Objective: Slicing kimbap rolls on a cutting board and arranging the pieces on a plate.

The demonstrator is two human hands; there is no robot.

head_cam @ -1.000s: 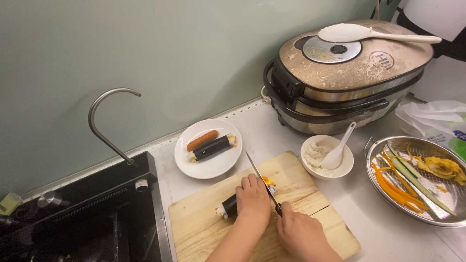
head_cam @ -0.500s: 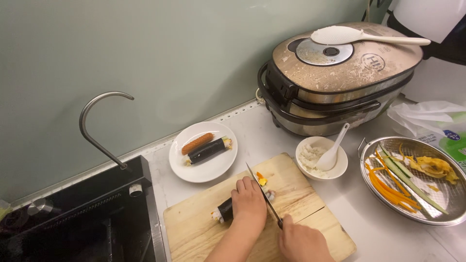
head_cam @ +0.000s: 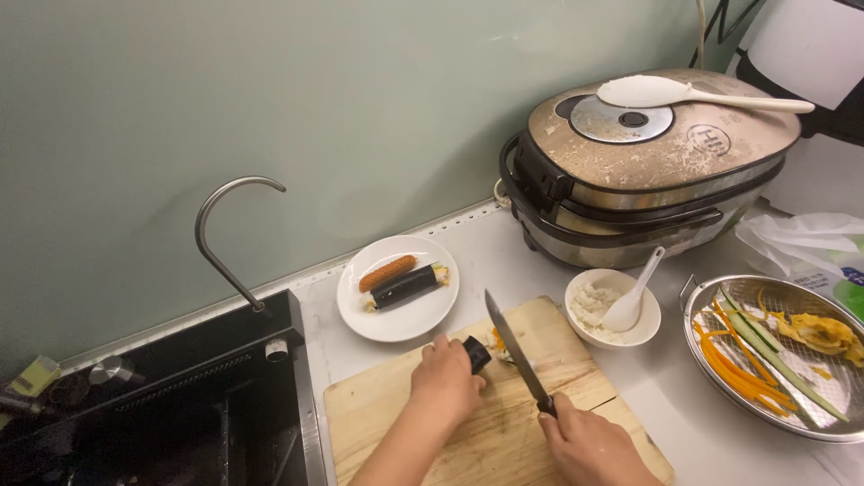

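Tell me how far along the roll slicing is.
Done: one cut piece, filling showing, lies on the cutting board by the blade. In hand: the left hand pins the seaweed roll while the right hand holds the knife at its cut end. Left: the roll under the hand, plus another roll and a sausage on the white plate.

A crumpled white plastic bag (head_cam: 796,236) is seen at the right edge, beside the rice cooker (head_cam: 643,171). Under it, a white and green package (head_cam: 844,274) is partly hidden. A round mark is printed on the cooker's lid.
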